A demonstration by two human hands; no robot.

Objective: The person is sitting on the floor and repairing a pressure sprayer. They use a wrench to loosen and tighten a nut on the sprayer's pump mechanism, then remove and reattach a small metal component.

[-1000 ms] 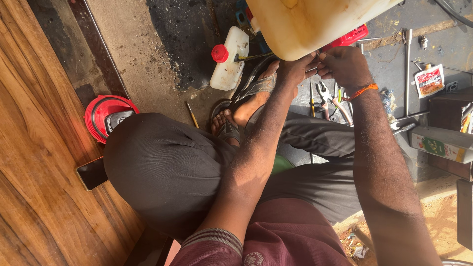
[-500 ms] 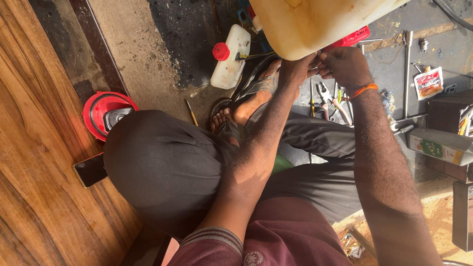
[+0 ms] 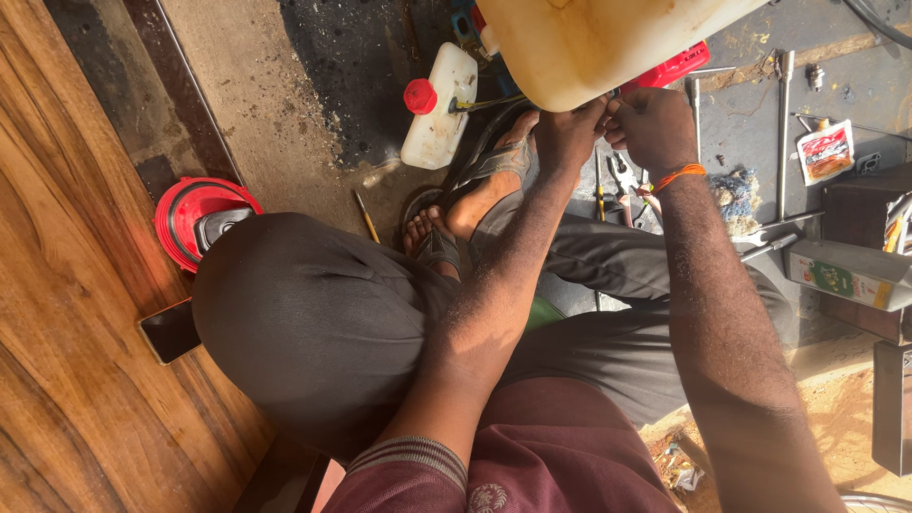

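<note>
A large cream plastic tank (image 3: 589, 47) fills the top of the view. Both my hands meet at its lower edge. My left hand (image 3: 570, 128) has its fingers pinched on a small part there, and my right hand (image 3: 651, 123), with an orange band on the wrist, pinches the same spot from the other side. The part itself is hidden by my fingers. My feet in sandals (image 3: 484, 176) rest on the dark floor just below the hands, with my knee in dark trousers in front.
A small white tank with a red cap (image 3: 437, 114) lies left of the hands. A red round cover (image 3: 195, 214) and a phone (image 3: 169, 330) sit by the wooden board. Pliers (image 3: 622, 176), metal rods (image 3: 784, 114), a packet (image 3: 825, 152) and a carton (image 3: 845, 275) lie to the right.
Both hands stay pinched at the tank's lower edge. The view has shifted only slightly, and my foot sits a little nearer the hands.
</note>
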